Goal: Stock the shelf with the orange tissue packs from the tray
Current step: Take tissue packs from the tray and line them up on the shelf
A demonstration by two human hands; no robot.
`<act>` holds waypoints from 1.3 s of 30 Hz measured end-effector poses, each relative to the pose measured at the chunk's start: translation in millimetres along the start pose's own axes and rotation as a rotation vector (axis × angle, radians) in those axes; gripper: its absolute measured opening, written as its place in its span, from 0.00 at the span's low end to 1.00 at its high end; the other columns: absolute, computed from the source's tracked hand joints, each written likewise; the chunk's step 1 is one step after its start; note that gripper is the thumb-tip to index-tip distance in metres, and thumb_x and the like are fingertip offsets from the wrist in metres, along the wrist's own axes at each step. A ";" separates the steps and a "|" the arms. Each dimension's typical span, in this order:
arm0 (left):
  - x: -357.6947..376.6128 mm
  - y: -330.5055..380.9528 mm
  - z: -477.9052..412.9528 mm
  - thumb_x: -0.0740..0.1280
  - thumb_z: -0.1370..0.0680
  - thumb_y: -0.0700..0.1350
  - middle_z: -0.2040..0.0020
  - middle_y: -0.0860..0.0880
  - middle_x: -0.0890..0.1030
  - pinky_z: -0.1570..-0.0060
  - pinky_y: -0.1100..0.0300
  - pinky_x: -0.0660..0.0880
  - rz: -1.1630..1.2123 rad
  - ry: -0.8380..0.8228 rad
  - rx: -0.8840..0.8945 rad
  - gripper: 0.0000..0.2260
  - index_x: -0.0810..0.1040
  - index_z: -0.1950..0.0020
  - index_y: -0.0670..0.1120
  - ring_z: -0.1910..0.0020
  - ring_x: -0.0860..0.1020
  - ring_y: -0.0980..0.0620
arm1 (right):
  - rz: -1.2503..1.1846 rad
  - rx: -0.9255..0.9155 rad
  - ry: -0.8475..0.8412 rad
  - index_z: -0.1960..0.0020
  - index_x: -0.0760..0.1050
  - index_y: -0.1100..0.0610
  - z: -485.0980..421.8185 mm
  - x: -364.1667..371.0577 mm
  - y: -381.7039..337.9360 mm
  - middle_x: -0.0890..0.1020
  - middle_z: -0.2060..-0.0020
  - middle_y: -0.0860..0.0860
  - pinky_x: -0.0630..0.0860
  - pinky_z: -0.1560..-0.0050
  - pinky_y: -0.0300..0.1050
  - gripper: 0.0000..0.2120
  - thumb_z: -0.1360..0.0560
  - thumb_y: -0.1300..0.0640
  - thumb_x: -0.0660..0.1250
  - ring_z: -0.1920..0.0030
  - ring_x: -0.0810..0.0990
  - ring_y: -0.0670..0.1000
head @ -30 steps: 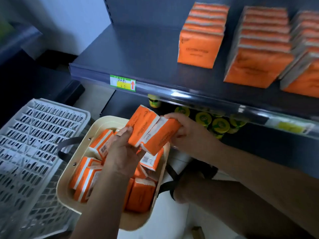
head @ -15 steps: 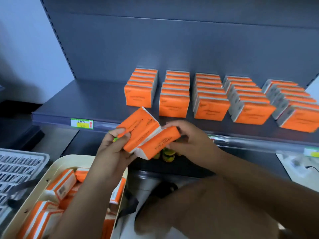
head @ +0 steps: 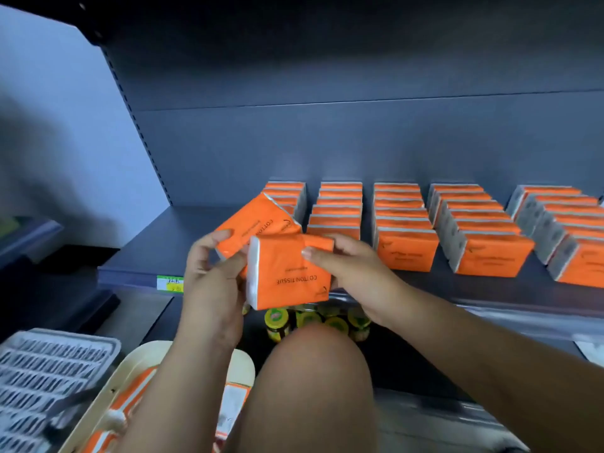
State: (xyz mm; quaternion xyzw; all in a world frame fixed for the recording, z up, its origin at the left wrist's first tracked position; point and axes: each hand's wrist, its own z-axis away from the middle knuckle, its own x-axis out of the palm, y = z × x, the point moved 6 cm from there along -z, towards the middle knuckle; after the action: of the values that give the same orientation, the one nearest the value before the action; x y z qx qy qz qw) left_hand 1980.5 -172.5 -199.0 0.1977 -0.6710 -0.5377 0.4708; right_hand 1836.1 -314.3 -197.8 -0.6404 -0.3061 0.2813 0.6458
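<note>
Two orange tissue packs are held in front of the shelf's front edge. My left hand (head: 209, 286) grips the rear, tilted pack (head: 258, 223). My right hand (head: 353, 273) grips the front pack (head: 287, 273), whose "COTTON TISSUE" print reads upside down. The two packs touch. The dark grey shelf (head: 157, 246) carries several rows of orange packs (head: 402, 220) from the middle to the right. The cream tray (head: 137, 364) sits at the bottom left with more orange packs (head: 130, 397) inside, partly hidden by my left forearm.
A white slotted plastic basket (head: 49, 377) lies left of the tray. Yellow-lidded jars (head: 277, 322) stand on the lower shelf under my hands. My knee (head: 313, 371) fills the bottom centre. The shelf's left part is bare, with a green-yellow price tag (head: 170, 284) on its edge.
Both hands have lifted the two packs from above the tray up to shelf height. The right-hand pack has turned its broad face toward me. The view has tilted up.
</note>
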 end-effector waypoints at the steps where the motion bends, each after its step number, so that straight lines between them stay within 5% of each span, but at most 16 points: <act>1: 7.3 3.3 -2.0 0.71 0.20 0.37 0.52 0.52 0.87 0.65 0.57 0.78 0.023 -0.007 0.013 0.18 0.78 0.40 0.60 0.62 0.83 0.50 | -0.048 0.000 0.011 0.41 0.82 0.54 -3.4 -2.0 -0.7 0.88 0.48 0.51 0.83 0.42 0.57 0.11 0.21 0.53 0.73 0.46 0.87 0.53; 5: 34.8 3.1 -16.8 0.70 0.22 0.31 0.43 0.49 0.87 0.46 0.47 0.82 0.154 -0.001 -0.005 0.37 0.65 0.24 0.64 0.45 0.86 0.46 | -0.122 0.009 0.073 0.39 0.78 0.44 -13.2 -12.2 5.0 0.85 0.42 0.47 0.86 0.52 0.57 0.11 0.20 0.45 0.70 0.43 0.86 0.55; 10: 56.4 -17.8 -41.0 0.72 0.30 0.38 0.49 0.42 0.86 0.61 0.54 0.80 0.244 0.175 -0.176 0.28 0.76 0.29 0.43 0.58 0.82 0.45 | -0.247 0.169 0.167 0.40 0.77 0.40 -27.1 -21.7 17.6 0.88 0.50 0.50 0.84 0.59 0.53 0.12 0.21 0.39 0.68 0.56 0.89 0.59; 14: 53.2 -42.3 -45.2 0.72 0.25 0.49 0.50 0.46 0.88 0.45 0.50 0.82 0.369 0.261 -0.339 0.19 0.82 0.35 0.45 0.54 0.86 0.44 | -0.357 0.219 0.293 0.43 0.80 0.47 -40.0 -33.3 15.8 0.87 0.49 0.49 0.81 0.65 0.44 0.13 0.24 0.44 0.75 0.54 0.87 0.52; 17: 45.3 -47.4 -50.9 0.68 0.19 0.51 0.63 0.52 0.86 0.42 0.59 0.78 0.342 0.314 -0.410 0.07 0.82 0.46 0.50 0.58 0.84 0.53 | -0.400 0.226 0.311 0.44 0.81 0.50 -51.8 -35.5 11.1 0.87 0.50 0.50 0.80 0.68 0.41 0.13 0.25 0.50 0.78 0.54 0.86 0.50; 22: 40.4 -43.9 -62.4 0.69 0.20 0.48 0.59 0.53 0.84 0.55 0.59 0.71 0.295 0.218 -0.404 0.02 0.80 0.51 0.51 0.61 0.81 0.53 | -0.412 0.270 0.221 0.47 0.81 0.53 -70.7 -29.8 1.8 0.87 0.58 0.50 0.79 0.65 0.42 0.09 0.25 0.58 0.77 0.61 0.85 0.49; 26: 38.6 -43.9 -73.6 0.66 0.24 0.42 0.53 0.49 0.83 0.60 0.58 0.74 0.307 0.160 -0.412 0.09 0.77 0.45 0.48 0.59 0.83 0.48 | -0.293 0.190 0.275 0.38 0.80 0.52 -83.3 -41.6 -7.3 0.88 0.49 0.50 0.82 0.59 0.46 0.17 0.26 0.59 0.77 0.52 0.88 0.51; 29: 41.5 -48.8 -79.0 0.62 0.27 0.41 0.45 0.47 0.83 0.54 0.53 0.74 0.278 0.174 -0.425 0.13 0.77 0.44 0.50 0.49 0.82 0.43 | -0.221 0.138 0.341 0.37 0.79 0.50 -88.7 -51.0 -11.0 0.87 0.45 0.50 0.82 0.53 0.50 0.18 0.26 0.57 0.76 0.46 0.87 0.54; 34: 38.8 -51.8 -87.8 0.64 0.24 0.48 0.45 0.52 0.86 0.29 0.42 0.60 0.263 0.198 -0.467 0.03 0.76 0.53 0.53 0.47 0.83 0.51 | -0.280 0.093 0.381 0.41 0.78 0.49 -84.6 -56.0 -20.1 0.86 0.45 0.50 0.84 0.50 0.54 0.14 0.25 0.58 0.71 0.47 0.86 0.53; 39: 23.9 -45.3 -101.6 0.64 0.22 0.48 0.59 0.53 0.84 0.52 0.57 0.72 0.298 0.138 -0.422 0.04 0.75 0.56 0.50 0.60 0.80 0.53 | -0.169 0.004 0.369 0.39 0.80 0.51 -87.7 -56.0 -22.4 0.87 0.45 0.53 0.82 0.41 0.63 0.20 0.30 0.59 0.69 0.45 0.87 0.55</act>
State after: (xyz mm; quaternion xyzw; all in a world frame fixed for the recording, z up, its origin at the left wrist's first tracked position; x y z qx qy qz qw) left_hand 2044.0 -260.9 -232.2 0.0305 -0.5321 -0.5758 0.6201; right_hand 1865.0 -414.5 -176.7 -0.6520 -0.2347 0.1044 0.7134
